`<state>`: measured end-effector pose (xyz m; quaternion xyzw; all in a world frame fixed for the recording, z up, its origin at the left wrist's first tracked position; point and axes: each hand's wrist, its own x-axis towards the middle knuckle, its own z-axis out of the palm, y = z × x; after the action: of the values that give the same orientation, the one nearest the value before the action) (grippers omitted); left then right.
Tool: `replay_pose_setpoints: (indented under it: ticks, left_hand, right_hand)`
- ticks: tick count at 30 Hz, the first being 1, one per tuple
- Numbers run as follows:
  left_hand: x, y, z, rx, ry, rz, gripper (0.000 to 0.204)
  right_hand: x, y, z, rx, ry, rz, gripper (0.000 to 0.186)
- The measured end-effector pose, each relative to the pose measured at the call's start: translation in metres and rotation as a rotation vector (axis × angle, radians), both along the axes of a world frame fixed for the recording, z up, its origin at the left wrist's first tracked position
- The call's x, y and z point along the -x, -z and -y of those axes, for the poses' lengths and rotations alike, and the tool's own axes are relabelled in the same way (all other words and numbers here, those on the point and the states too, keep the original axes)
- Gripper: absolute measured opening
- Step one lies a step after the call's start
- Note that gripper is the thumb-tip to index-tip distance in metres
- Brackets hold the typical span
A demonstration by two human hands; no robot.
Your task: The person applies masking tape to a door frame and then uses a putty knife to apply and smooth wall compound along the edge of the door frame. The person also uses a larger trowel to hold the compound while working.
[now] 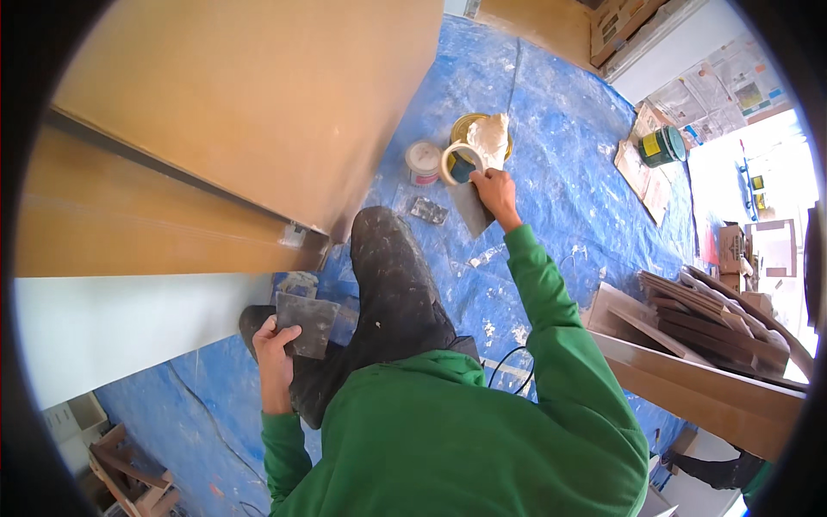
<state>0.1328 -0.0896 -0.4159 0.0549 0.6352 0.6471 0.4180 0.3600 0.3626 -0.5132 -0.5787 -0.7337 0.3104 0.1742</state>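
My left hand (274,343) grips a thin, square grey plate (307,323) by its lower left corner, thumb on top. It is held beside my bent leg. My right hand (497,196) reaches forward, fingers closed at the lower edge of a cream tape roll (448,164). A flat grey sheet (471,209) hangs just below these fingers; whether they grip it too is hidden. Behind the roll stands an open round tin (463,126) with a whitish, crumpled piece (489,138) over its rim. A small lidded white tub (423,158) stands left of the roll.
A paint-spotted blue sheet (551,112) covers the floor. A small grey block (428,210) lies near my knee. Large tan panels (250,95) rise at left. Stacked boards (715,319) lie at right, and a dark green bucket (662,146) stands farther off.
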Motion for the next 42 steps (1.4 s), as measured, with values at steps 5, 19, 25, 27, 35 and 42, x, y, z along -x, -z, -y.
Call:
replay_pose_setpoints:
  ticks: [5, 19, 25, 27, 35, 42]
  left_hand:
    - [-0.014, -0.012, 0.003, 0.066, -0.212, 0.071, 0.022]
    - [-0.017, -0.007, -0.057, -0.121, -0.118, 0.053, 0.031]
    - [-0.018, -0.016, -0.109, -0.314, -0.221, 0.198, 0.027]
    - [-0.024, -0.027, -0.120, -0.359, -0.270, 0.210, 0.025]
    - [-0.041, -0.026, -0.117, -0.441, -0.288, 0.092, 0.019]
    - [-0.033, -0.074, -0.079, -0.168, 0.268, -1.277, 0.048]
  right_hand:
    - [-0.027, 0.147, -0.010, 0.210, -0.193, 0.229, 0.053]
    - [-0.029, 0.117, 0.039, 0.778, 0.541, -0.583, 0.084]
    - [0.021, -0.085, 0.132, 0.824, 0.131, -1.099, 0.022]
    - [0.033, -0.111, 0.165, 0.794, 0.105, -1.164, 0.022]
    - [0.065, -0.126, 0.238, 0.783, 0.113, -1.164, 0.033]
    - [0.068, -0.146, 0.230, 1.095, 0.030, -1.155, 0.037]
